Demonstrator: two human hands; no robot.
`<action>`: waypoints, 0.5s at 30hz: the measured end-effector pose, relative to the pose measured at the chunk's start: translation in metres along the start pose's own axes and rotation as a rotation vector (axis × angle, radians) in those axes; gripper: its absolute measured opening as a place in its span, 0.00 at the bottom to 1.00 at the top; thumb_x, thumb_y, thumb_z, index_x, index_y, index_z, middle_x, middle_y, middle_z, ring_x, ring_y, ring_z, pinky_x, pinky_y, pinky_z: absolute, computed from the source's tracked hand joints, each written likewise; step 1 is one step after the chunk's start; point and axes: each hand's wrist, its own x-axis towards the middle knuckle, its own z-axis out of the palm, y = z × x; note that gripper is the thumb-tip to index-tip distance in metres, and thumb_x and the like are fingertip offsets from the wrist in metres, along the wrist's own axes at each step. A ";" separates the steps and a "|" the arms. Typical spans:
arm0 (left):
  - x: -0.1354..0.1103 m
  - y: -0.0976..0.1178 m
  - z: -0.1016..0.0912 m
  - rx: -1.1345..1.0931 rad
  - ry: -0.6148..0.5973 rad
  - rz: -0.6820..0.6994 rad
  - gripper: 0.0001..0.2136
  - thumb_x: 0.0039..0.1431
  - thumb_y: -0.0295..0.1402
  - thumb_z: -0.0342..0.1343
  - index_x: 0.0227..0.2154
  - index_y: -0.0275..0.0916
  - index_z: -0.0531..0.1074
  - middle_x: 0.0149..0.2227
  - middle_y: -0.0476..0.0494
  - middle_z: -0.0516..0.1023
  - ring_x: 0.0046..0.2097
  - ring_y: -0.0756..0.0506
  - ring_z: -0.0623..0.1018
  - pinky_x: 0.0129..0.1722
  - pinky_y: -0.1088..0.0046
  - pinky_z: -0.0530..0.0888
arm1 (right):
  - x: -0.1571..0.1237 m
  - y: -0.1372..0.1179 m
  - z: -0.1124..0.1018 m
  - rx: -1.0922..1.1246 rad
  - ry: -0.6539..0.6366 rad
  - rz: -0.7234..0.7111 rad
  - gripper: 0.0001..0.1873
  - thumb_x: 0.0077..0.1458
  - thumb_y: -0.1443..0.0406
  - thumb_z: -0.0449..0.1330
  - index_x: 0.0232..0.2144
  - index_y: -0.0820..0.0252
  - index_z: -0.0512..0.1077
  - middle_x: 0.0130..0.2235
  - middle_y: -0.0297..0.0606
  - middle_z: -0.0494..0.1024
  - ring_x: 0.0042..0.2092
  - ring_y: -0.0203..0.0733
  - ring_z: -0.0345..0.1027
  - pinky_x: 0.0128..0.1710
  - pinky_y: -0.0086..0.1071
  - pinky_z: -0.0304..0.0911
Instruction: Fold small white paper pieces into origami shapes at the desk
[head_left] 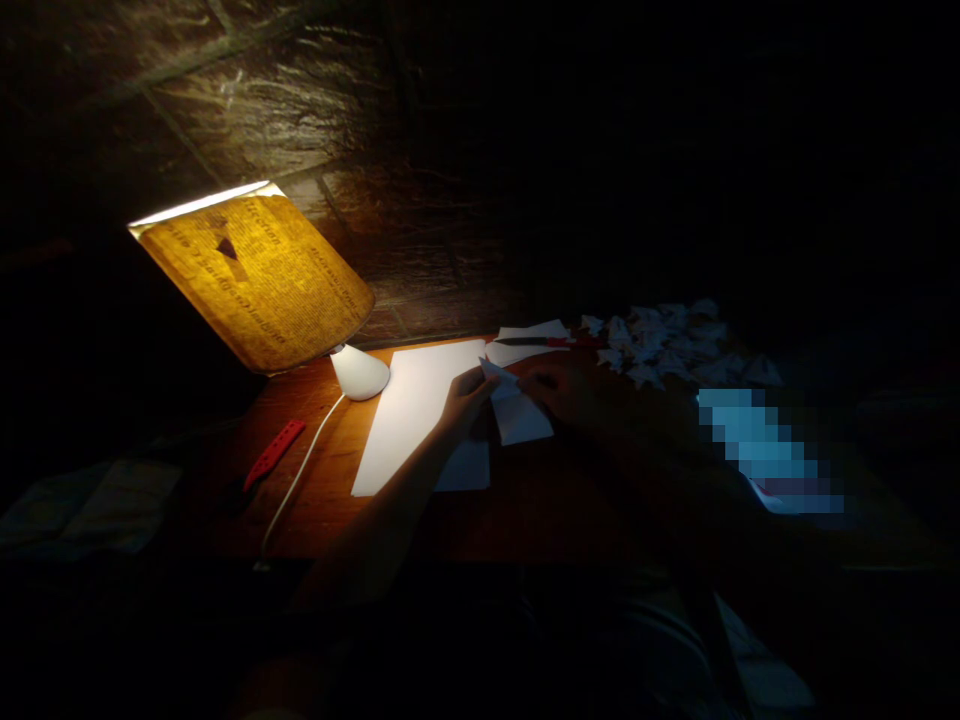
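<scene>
A small folded piece of white paper (521,412) is held between my two hands above the wooden table. My left hand (466,392) pinches its upper left side, near a pointed corner. At the upper right edge of the same paper, my right hand (556,390) has its fingers bent against it, mostly in shadow. Under my left forearm lies a flat stack of white sheets (409,420). Just beyond my hands is more white paper (517,350), with a dark, thin tool with a red part (547,342) lying across it, its kind unclear.
A lit lamp with a print-covered shade (262,280) stands at the left on a white base (360,374), its cord (300,480) running to the front edge. A red-handled tool (274,455) lies beside the cord. Several folded paper pieces (660,340) are heaped at right, near a glowing, pixelated object (772,455).
</scene>
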 end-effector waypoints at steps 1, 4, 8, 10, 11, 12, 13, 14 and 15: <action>0.000 0.000 0.000 0.002 0.000 0.000 0.22 0.44 0.49 0.72 0.30 0.34 0.76 0.27 0.48 0.77 0.31 0.50 0.74 0.32 0.76 0.68 | 0.001 0.001 0.000 0.006 0.007 -0.006 0.16 0.53 0.52 0.63 0.24 0.58 0.74 0.23 0.35 0.73 0.28 0.40 0.65 0.27 0.33 0.60; -0.001 0.001 0.001 0.034 -0.004 -0.018 0.23 0.45 0.51 0.71 0.30 0.35 0.76 0.26 0.49 0.75 0.30 0.50 0.73 0.31 0.76 0.67 | 0.003 0.001 -0.001 0.027 0.028 -0.016 0.15 0.52 0.53 0.64 0.25 0.57 0.75 0.25 0.36 0.75 0.30 0.42 0.67 0.28 0.33 0.62; -0.001 -0.001 0.000 0.111 0.000 -0.004 0.26 0.45 0.57 0.68 0.25 0.35 0.73 0.24 0.50 0.71 0.28 0.51 0.68 0.27 0.76 0.64 | 0.004 0.000 -0.002 0.044 0.032 -0.021 0.13 0.52 0.54 0.64 0.26 0.58 0.76 0.27 0.37 0.77 0.32 0.42 0.69 0.30 0.33 0.63; -0.001 -0.001 -0.001 0.156 0.001 0.034 0.26 0.46 0.58 0.66 0.23 0.36 0.71 0.23 0.51 0.68 0.27 0.51 0.66 0.26 0.76 0.61 | 0.004 0.001 -0.002 0.046 0.011 -0.019 0.13 0.52 0.54 0.64 0.26 0.58 0.75 0.27 0.37 0.77 0.31 0.41 0.68 0.29 0.33 0.63; -0.001 -0.002 -0.002 0.184 0.002 0.055 0.27 0.47 0.58 0.65 0.22 0.36 0.70 0.23 0.51 0.67 0.27 0.52 0.65 0.26 0.76 0.60 | 0.004 0.002 -0.002 0.045 -0.008 -0.017 0.13 0.51 0.54 0.65 0.26 0.58 0.75 0.27 0.36 0.76 0.30 0.41 0.67 0.29 0.33 0.63; -0.002 -0.002 -0.002 0.216 0.000 0.074 0.27 0.49 0.58 0.64 0.21 0.37 0.68 0.22 0.51 0.65 0.27 0.52 0.64 0.26 0.76 0.59 | 0.004 0.002 -0.002 0.047 -0.034 -0.010 0.14 0.50 0.54 0.66 0.26 0.59 0.74 0.27 0.36 0.76 0.30 0.40 0.67 0.29 0.33 0.63; -0.003 -0.002 -0.002 0.249 -0.012 0.090 0.26 0.50 0.58 0.63 0.20 0.37 0.67 0.22 0.52 0.63 0.27 0.52 0.63 0.26 0.76 0.59 | 0.003 0.002 -0.002 0.052 -0.063 0.001 0.14 0.49 0.54 0.66 0.26 0.59 0.74 0.27 0.35 0.75 0.30 0.39 0.67 0.29 0.32 0.62; -0.004 -0.001 -0.002 0.285 -0.034 0.102 0.26 0.52 0.57 0.62 0.20 0.37 0.66 0.22 0.52 0.62 0.27 0.52 0.62 0.26 0.75 0.58 | 0.003 0.002 -0.002 0.063 -0.092 0.015 0.15 0.48 0.53 0.67 0.27 0.59 0.75 0.27 0.35 0.75 0.29 0.39 0.66 0.29 0.32 0.62; -0.005 0.000 -0.001 0.326 -0.068 0.110 0.26 0.54 0.56 0.62 0.19 0.37 0.65 0.21 0.52 0.62 0.27 0.52 0.61 0.26 0.75 0.57 | 0.002 0.001 -0.002 0.078 -0.113 0.028 0.17 0.48 0.51 0.67 0.28 0.59 0.75 0.28 0.35 0.75 0.29 0.38 0.66 0.29 0.32 0.62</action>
